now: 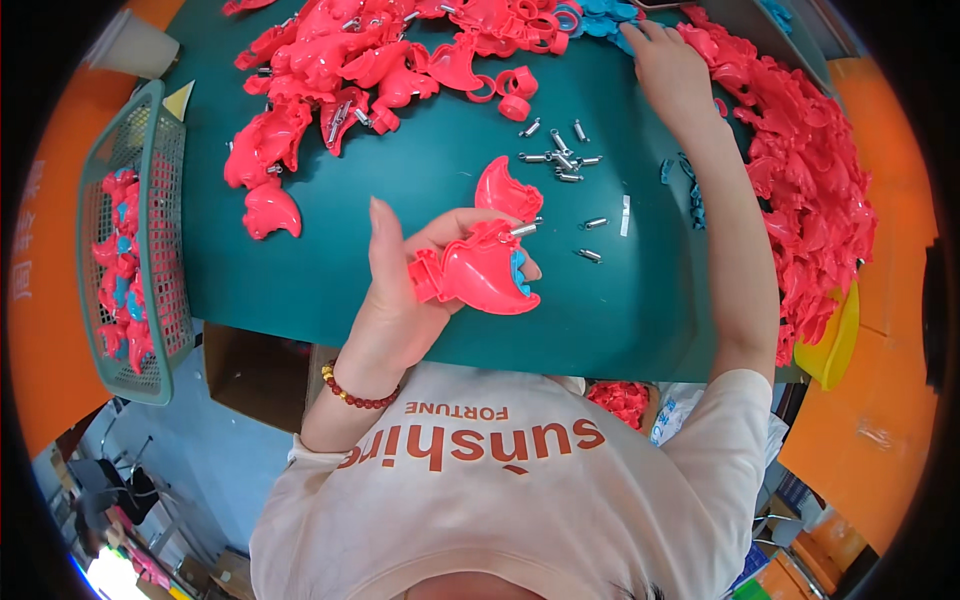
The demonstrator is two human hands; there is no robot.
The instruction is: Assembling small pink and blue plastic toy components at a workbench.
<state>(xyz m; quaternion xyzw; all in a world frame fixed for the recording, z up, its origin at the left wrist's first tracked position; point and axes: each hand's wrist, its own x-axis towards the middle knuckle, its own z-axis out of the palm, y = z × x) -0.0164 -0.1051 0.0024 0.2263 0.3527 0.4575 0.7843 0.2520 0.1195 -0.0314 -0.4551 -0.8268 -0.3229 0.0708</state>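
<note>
A pink shell (487,275) is gripped in the left hand (400,300) above the green mat (420,180), kept handy near the pins (560,160), while the open right hand (670,70) is stretched onto the pink pile (800,150).

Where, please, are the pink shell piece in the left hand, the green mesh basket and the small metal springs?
Pink shell piece (487,277), head view, on its rounded outer face.
Green mesh basket (160,215), head view, on its near side wall.
Metal springs (562,160), head view, on the middle of the loose cluster.
</note>
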